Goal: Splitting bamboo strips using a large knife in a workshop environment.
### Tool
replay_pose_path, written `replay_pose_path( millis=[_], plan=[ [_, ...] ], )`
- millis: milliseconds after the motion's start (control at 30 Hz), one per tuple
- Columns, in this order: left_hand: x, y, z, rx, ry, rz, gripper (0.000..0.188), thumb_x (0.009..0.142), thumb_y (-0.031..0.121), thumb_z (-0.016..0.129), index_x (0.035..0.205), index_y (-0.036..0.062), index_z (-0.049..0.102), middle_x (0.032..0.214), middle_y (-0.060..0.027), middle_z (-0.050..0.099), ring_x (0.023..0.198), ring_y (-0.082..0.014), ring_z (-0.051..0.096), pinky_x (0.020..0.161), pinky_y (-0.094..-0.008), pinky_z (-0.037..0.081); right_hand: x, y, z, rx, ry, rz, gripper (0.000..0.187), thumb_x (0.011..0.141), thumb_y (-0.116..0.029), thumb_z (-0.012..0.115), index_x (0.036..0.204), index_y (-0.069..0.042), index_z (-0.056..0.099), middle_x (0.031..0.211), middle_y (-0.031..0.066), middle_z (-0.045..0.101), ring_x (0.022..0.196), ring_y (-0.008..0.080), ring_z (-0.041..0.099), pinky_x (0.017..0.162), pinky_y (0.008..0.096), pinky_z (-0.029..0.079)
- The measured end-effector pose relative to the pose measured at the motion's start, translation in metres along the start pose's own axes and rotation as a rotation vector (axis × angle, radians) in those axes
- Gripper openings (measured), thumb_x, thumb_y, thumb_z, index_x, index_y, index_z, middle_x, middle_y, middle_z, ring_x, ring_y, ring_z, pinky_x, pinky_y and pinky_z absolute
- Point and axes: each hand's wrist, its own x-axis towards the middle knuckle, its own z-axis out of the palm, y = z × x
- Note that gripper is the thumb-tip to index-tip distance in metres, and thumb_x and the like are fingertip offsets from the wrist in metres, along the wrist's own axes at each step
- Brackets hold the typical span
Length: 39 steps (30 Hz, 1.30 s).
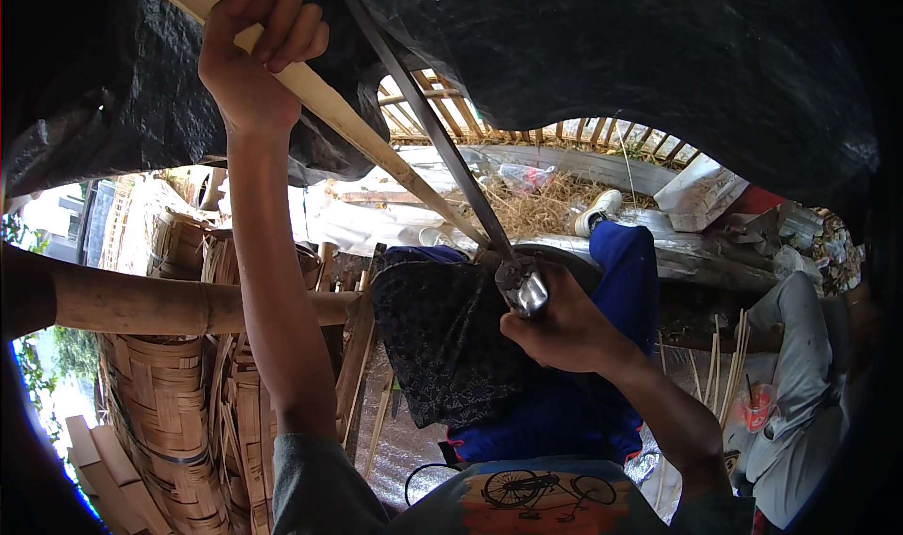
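Up at the top left, my left hand [259,51] is closed round a long pale bamboo strip [343,117]. From there the strip slants down to the right, its lower end near my lap. My right hand [574,323] grips a long-bladed knife by its handle, where a shiny metal end [527,295] shows. The knife's narrow dark blade [423,107] points up and leftward. Strip and blade come together just ahead of my right hand; whether they touch, I cannot tell. A dark patterned cloth [442,338] covers my lap over blue trousers.
A thick bamboo pole [188,300] runs across at the left, by tall woven bamboo baskets [169,422]. Black sheeting [640,46] hangs overhead. Another person's grey-trousered leg [795,366] is at the right, near upright thin sticks [736,366] and a plastic cup [755,408].
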Motion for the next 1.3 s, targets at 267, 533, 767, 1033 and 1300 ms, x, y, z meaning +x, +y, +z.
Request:
replay_pose_path(
  millis=[267,533,767,1033,1300],
  plan=[
    [0.003,-0.005,-0.012,-0.005,-0.011,-0.016,0.033,0.089,0.022,0.041,0.059,0.0148,0.029,0.05,0.0035,0.02,0.044,-0.0066,0.02,0.047,-0.0232,0.02,0.01,0.095,0.01,0.437,-0.172,0.595,0.013,0.075,0.0,0.054,0.072,-0.005,0.042,0.05,0.0004,0.043,0.036,0.0085,0.044,0.032,0.0255,0.035],
    [0.002,0.003,-0.012,-0.006,0.017,-0.027,0.031,0.089,0.017,0.041,0.06,0.0136,0.032,0.052,0.0031,0.024,0.044,-0.0066,0.022,0.049,-0.0233,0.022,0.011,-0.006,-0.011,0.225,-0.125,0.169,0.028,0.077,-0.004,0.054,0.103,0.003,0.045,0.053,0.001,0.047,0.036,0.0094,0.045,0.033,0.0246,0.037],
    [0.003,0.0,-0.006,0.108,0.087,0.041,0.032,0.088,0.021,0.04,0.059,0.0141,0.03,0.051,0.0033,0.02,0.044,-0.007,0.02,0.047,-0.0232,0.02,0.014,0.132,0.03,0.277,-0.14,0.456,0.009,0.074,-0.002,0.054,0.074,-0.002,0.045,0.05,0.0032,0.045,0.037,0.0106,0.045,0.032,0.0255,0.036],
    [-0.006,0.006,-0.018,0.097,0.097,0.025,0.031,0.087,0.02,0.04,0.059,0.0145,0.028,0.051,0.003,0.02,0.044,-0.0073,0.019,0.047,-0.0237,0.021,0.016,0.094,-0.004,0.248,-0.083,0.335,0.016,0.072,-0.003,0.053,0.062,-0.005,0.041,0.048,0.0022,0.045,0.034,0.0095,0.044,0.031,0.025,0.034],
    [-0.001,0.002,-0.014,0.073,0.067,0.028,0.032,0.088,0.02,0.04,0.059,0.0146,0.028,0.05,0.003,0.02,0.044,-0.0072,0.019,0.047,-0.0238,0.02,0.008,-0.002,-0.012,0.164,-0.071,0.194,0.029,0.077,-0.009,0.058,0.099,0.004,0.046,0.05,0.0028,0.047,0.036,0.0114,0.047,0.033,0.0265,0.038]
  ],
)
